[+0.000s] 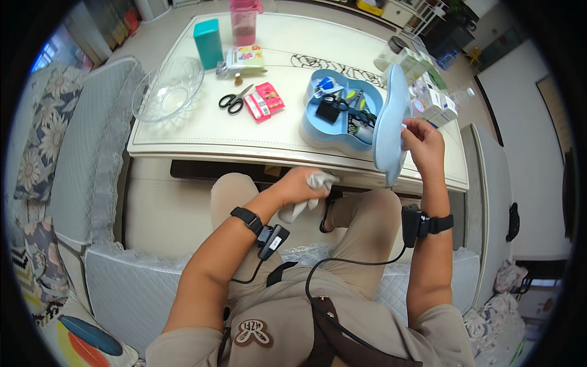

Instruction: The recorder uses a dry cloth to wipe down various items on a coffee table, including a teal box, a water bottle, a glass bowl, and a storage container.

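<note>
A crumpled whitish cloth (pixel 299 211) is gripped in my left hand (pixel 300 184), above my knees in front of the table edge. My right hand (pixel 425 140) pinches the light blue lid (pixel 390 121) by its outer side and holds it on edge, roughly upright. Just left of the lid, a light blue lobed box (pixel 316 133) stands uncovered on the table. Its compartments hold black-handled scissors (pixel 334 102), a small black square item (pixel 326 113), a blue-and-white item (pixel 325 84), green-and-grey tools (pixel 355 97) and a tube with writing (pixel 360 130).
On the white table (pixel 206 133) are black-handled scissors (pixel 235 102), pink packets (pixel 265 102), a small bottle (pixel 238 79), a wipes pack (pixel 245 59), a teal canister (pixel 208 43), a pink bottle (pixel 243 23) and a clear glass bowl (pixel 169 94). Several cartons (pixel 431 103) stand right of the lid.
</note>
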Motion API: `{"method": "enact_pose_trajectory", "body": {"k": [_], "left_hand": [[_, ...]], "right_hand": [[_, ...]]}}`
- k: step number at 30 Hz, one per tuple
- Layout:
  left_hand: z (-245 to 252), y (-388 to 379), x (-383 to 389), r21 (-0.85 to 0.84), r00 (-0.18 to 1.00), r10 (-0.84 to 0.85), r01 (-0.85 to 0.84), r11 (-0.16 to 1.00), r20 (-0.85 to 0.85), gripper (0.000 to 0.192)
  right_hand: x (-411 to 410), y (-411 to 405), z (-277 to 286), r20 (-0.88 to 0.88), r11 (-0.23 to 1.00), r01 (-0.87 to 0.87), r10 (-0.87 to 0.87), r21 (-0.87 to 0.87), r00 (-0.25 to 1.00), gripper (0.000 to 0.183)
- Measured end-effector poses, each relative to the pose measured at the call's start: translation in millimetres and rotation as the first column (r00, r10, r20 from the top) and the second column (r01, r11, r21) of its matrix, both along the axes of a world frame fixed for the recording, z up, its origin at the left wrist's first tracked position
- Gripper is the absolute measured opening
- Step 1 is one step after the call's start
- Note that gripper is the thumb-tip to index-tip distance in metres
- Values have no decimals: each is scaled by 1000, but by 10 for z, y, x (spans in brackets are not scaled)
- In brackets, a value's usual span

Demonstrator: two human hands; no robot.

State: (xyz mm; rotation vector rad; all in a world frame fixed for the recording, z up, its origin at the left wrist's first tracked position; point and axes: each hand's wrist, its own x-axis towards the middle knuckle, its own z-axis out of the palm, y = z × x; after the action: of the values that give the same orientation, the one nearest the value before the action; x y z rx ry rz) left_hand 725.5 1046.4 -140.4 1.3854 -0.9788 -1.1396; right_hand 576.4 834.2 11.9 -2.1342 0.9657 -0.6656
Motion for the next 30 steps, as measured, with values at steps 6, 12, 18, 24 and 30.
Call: {"method": "enact_pose_trajectory", "body": {"k": [6, 12, 18, 24, 30], "left_hand": [[-68, -140, 154, 85, 891, 451, -445, 891, -58, 25], [53, -236, 230, -64, 784, 621, -620, 782, -5, 53], [380, -248, 451, -10, 803, 364, -408, 913, 472, 100], [465, -370, 641, 56, 748, 247, -355, 933, 616, 106], [469, -447, 648, 118, 853, 313, -392, 912, 418, 101]], "right_hand": [[655, -62, -63, -238, 972, -143, 96, -187, 966, 26], [1144, -86, -202, -473, 917, -256, 87, -306, 877, 26], [1043, -281, -317, -483, 940, -176, 14, -292, 876, 27], [704, -550, -334, -329, 974, 47, -120, -222, 937, 27], [-126, -983, -590, -283, 925, 358, -380, -126, 881, 16]]}}
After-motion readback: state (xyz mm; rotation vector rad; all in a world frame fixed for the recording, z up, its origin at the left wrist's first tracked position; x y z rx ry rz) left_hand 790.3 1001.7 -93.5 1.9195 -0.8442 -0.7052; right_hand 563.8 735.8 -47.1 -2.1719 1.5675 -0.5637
